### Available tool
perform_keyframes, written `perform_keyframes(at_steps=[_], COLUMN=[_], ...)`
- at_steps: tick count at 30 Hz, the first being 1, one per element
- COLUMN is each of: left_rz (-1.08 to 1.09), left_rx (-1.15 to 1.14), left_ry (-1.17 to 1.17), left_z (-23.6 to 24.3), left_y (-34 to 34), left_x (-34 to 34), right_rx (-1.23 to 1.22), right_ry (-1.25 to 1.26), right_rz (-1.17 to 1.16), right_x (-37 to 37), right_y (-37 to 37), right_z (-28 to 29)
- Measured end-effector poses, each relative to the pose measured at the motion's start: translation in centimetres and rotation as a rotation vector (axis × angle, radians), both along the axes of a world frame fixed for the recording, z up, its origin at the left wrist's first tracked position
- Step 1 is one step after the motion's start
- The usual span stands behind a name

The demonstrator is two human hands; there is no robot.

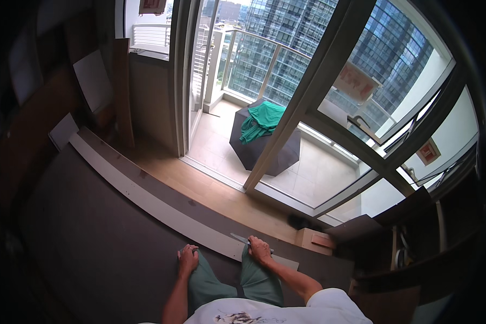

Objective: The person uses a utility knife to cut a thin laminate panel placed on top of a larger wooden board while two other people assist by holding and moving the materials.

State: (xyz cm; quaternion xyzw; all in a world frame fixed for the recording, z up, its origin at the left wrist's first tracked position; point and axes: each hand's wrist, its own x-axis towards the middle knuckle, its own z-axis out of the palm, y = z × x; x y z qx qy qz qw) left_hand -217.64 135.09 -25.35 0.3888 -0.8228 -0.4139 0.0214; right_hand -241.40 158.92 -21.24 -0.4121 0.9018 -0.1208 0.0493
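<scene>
My right hand (260, 250) rests at my right knee, its fingers wrapped round the handle of a knife (240, 238). The knife's pale, pointed blade sticks out to the left, above a long, narrow white board (162, 216). That board lies lengthwise on a wide dark grey-brown panel (86, 210) and passes in front of my knees. My left hand (188, 259) lies on my left knee with its fingers loosely bent and apart. Nothing can be made out in it.
A cardboard box (314, 241) stands beyond the panel, right of my hand. Dark shelving (416, 248) is at the right, and boards (123, 92) lean at the left. Past the glass door frame (291, 124), an open dark umbrella (275, 159) with green cloth (262, 120) lies on the balcony.
</scene>
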Motion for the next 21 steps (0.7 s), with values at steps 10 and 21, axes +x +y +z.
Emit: perform_keyframes(at_steps=[10, 21], left_rz=[0.003, -0.009], left_rx=[0.006, -0.021], left_ry=[0.01, -0.013], left_z=[-0.3, -0.2], left_y=[0.4, 0.4], left_x=[0.1, -0.4], right_rx=[-0.04, -0.041], right_ry=[0.002, -0.054], right_rz=[0.002, -0.016], right_x=[0.1, 0.2], right_y=[0.6, 1.2], right_z=[0.4, 0.4])
